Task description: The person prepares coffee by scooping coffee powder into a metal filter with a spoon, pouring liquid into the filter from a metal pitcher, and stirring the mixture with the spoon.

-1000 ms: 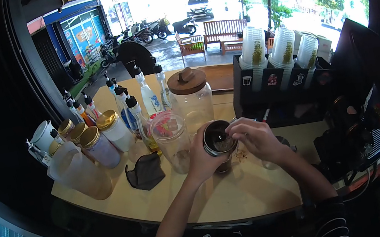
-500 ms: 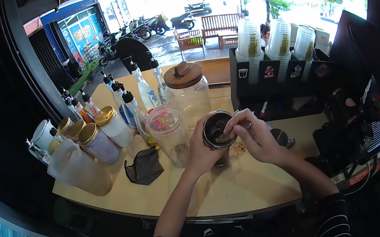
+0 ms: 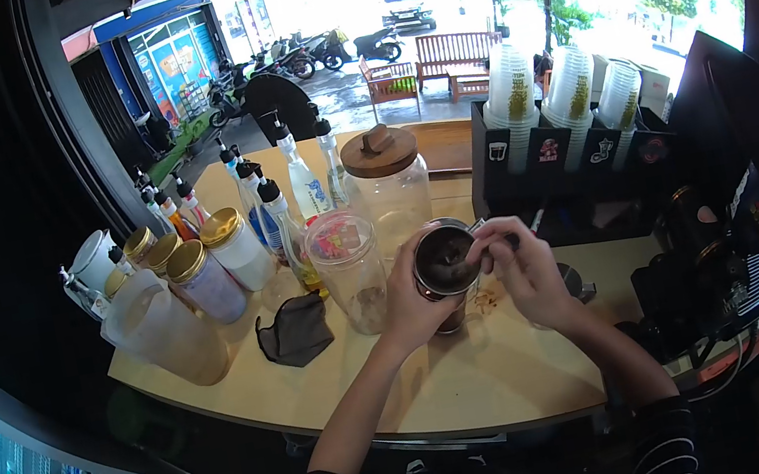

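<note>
My left hand is wrapped round a round metal cup, whose open mouth tilts toward me. Dark contents show inside it. My right hand is closed in a pinch at the cup's right rim. It grips what looks like a spoon; a dark end juts out past the fingers, and the rest is largely hidden. Beneath the cup stands a brown-tinted vessel, partly covered. Just left of my left hand is a clear lidded jar with a little brown matter at its bottom.
Pump bottles, gold-lidded jars, a frosted pitcher and a dark cloth mask crowd the left. Behind is a wooden-lidded jar. Right are a black cup rack, a grey metal item and black equipment.
The view has shifted slightly, so the scene sits a little lower and further right. My right fingers have moved at the cup's rim, and the dark end beyond them now shows.
</note>
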The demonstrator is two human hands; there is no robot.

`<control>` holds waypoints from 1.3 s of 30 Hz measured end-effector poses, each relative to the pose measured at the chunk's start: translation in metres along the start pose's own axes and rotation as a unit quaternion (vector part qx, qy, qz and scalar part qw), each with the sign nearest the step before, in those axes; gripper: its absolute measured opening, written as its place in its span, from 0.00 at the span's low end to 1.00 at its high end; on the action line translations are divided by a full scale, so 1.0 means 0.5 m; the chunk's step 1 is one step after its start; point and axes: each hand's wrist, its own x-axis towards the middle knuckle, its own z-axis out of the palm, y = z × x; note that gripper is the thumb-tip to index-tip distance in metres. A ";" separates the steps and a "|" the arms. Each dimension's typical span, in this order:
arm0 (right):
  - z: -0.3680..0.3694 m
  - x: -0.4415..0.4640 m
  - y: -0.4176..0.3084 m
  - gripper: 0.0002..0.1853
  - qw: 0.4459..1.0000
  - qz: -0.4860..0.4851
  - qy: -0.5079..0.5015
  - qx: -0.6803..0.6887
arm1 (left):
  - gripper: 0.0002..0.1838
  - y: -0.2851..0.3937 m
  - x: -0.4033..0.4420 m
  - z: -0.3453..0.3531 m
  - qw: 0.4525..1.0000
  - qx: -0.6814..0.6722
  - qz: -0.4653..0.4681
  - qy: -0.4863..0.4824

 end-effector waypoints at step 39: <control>-0.035 0.072 -0.009 0.09 0.996 0.037 -0.045 0.062 | 0.44 0.004 0.007 -0.028 0.994 0.101 0.036 -0.010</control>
